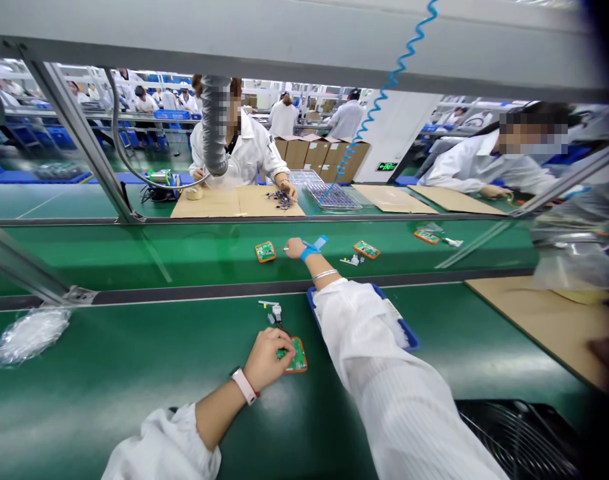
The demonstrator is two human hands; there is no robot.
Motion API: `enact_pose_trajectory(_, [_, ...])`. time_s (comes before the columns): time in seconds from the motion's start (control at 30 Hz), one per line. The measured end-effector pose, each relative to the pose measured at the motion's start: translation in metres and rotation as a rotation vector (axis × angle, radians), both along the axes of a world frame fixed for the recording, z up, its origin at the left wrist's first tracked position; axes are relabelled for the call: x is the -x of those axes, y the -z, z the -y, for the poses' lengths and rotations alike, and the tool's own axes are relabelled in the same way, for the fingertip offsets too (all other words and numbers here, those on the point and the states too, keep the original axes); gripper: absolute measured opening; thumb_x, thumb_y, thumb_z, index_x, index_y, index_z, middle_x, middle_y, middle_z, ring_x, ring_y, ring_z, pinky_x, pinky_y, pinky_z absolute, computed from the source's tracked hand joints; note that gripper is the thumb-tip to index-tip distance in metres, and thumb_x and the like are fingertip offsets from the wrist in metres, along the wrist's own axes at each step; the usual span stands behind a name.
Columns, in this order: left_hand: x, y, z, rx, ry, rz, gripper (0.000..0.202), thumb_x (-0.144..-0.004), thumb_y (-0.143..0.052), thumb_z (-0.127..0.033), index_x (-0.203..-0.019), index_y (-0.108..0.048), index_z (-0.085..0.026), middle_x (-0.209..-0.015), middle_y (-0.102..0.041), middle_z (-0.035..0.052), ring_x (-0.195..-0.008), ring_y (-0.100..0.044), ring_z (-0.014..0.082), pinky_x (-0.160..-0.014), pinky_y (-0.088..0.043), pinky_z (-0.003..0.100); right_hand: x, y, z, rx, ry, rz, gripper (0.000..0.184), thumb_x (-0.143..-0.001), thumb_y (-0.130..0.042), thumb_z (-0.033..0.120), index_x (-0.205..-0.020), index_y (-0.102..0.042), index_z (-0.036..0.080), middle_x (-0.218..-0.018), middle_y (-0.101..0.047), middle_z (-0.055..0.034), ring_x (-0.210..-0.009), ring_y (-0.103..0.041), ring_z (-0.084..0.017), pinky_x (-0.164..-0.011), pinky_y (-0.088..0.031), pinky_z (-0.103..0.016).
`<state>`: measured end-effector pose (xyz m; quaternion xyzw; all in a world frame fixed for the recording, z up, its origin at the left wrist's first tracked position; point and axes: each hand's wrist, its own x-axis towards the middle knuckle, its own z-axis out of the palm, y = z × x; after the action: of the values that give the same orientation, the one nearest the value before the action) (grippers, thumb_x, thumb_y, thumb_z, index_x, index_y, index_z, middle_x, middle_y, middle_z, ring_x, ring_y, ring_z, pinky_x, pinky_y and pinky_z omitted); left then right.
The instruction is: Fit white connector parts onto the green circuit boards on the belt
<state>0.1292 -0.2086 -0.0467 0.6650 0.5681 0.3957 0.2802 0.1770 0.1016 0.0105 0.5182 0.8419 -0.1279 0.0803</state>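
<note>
Left to right: loose plastic bag (28,337) on green desk (134,407), well apart from the work, no concern. Left grip (267,360) closed, fingers (279,343) curled down onto small green board (299,357) with orange frame, board flat on desk; under fingers hidden, no telling if anything else pinched. Thin dark cable (277,321) from beside hand up to white plug (276,311); slack unclear, so a snag or tug = strain on joint, plug dragged out of place. Heavy hand pressure on bare board = scuffed parts or skid on smooth desk. Upper row: second board (265,251) left of right grip (295,248), grip reaching across, fingers loosely curled, nothing clearly held, thin bright pin (286,249) at fingertips too small to tell. Blue strap (308,250) on right wrist, no ground cord visible from here; if unconnected, ESD risk to every board. Right sleeve (364,347) lying across blue tray (409,337): long low reach, so cuff or forearm sweep could knock third board (367,249) or white part (352,261) out of place. Fourth board (427,235) further right, out of reach for now. Black fan (519,440) near sleeve, bottom right: loose cloth = snag risk if running, state unknown.
</note>
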Motion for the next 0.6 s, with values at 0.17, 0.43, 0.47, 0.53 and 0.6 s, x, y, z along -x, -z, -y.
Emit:
enact_pose_trajectory(0.17, [0.0, 0.001, 0.001, 0.005, -0.006, -0.015, 0.009, -0.077, -0.063, -0.016, -0.073, -0.07, -0.021, -0.089, -0.068, 0.0022, -0.089, -0.059, 0.0183, -0.081, -0.039, 0.034, -0.006, -0.002, 0.0, -0.055, -0.003, 0.001, 0.022, -0.083, -0.058, 0.025, -0.097, -0.066, 0.01, -0.095, -0.068, -0.0113, -0.09, -0.064, -0.02, -0.077, -0.05, -0.032])
enact_pose_trajectory(0.43, [-0.002, 0.002, 0.0, 0.033, -0.011, -0.023, 0.006, -0.074, -0.067, -0.016, -0.073, -0.07, -0.021, -0.091, -0.069, 0.002, -0.089, -0.059, 0.0182, -0.082, -0.038, 0.034, 0.016, -0.016, 0.014, -0.098, -0.066, -0.107, 0.023, -0.082, -0.05, 0.016, -0.092, -0.07, 0.009, -0.096, -0.069, -0.0157, -0.093, -0.063, -0.024, -0.075, -0.046, -0.027])
enact_pose_trajectory(0.47, [-0.002, 0.002, 0.001, 0.033, -0.012, -0.022, 0.006, -0.074, -0.066, -0.016, -0.072, -0.07, -0.021, -0.09, -0.069, 0.0021, -0.089, -0.059, 0.0183, -0.082, -0.038, 0.034, 0.022, -0.017, 0.014, -0.091, -0.07, -0.136, 0.024, -0.084, -0.049, 0.017, -0.092, -0.07, 0.009, -0.096, -0.069, -0.0146, -0.093, -0.063, -0.023, -0.075, -0.046, -0.026])
enact_pose_trajectory(0.53, [-0.002, 0.0, 0.001, 0.036, -0.015, -0.021, 0.006, -0.074, -0.066, -0.016, -0.071, -0.07, -0.02, -0.09, -0.068, 0.0025, -0.089, -0.059, 0.0186, -0.083, -0.039, 0.034, 0.035, -0.017, 0.012, -0.062, -0.064, -0.199, 0.024, -0.086, -0.049, 0.02, -0.09, -0.07, 0.009, -0.093, -0.07, -0.0118, -0.09, -0.063, -0.021, -0.075, -0.046, -0.026])
enact_pose_trajectory(0.6, [-0.002, -0.001, 0.0, 0.048, -0.012, -0.026, 0.007, -0.074, -0.066, -0.015, -0.07, -0.07, -0.019, -0.089, -0.068, 0.0032, -0.089, -0.059, 0.0191, -0.083, -0.039, 0.035, 0.051, -0.016, 0.005, -0.026, -0.041, -0.266, 0.024, -0.087, -0.051, 0.025, -0.091, -0.068, 0.009, -0.091, -0.069, -0.0091, -0.087, -0.063, -0.02, -0.074, -0.048, -0.027])
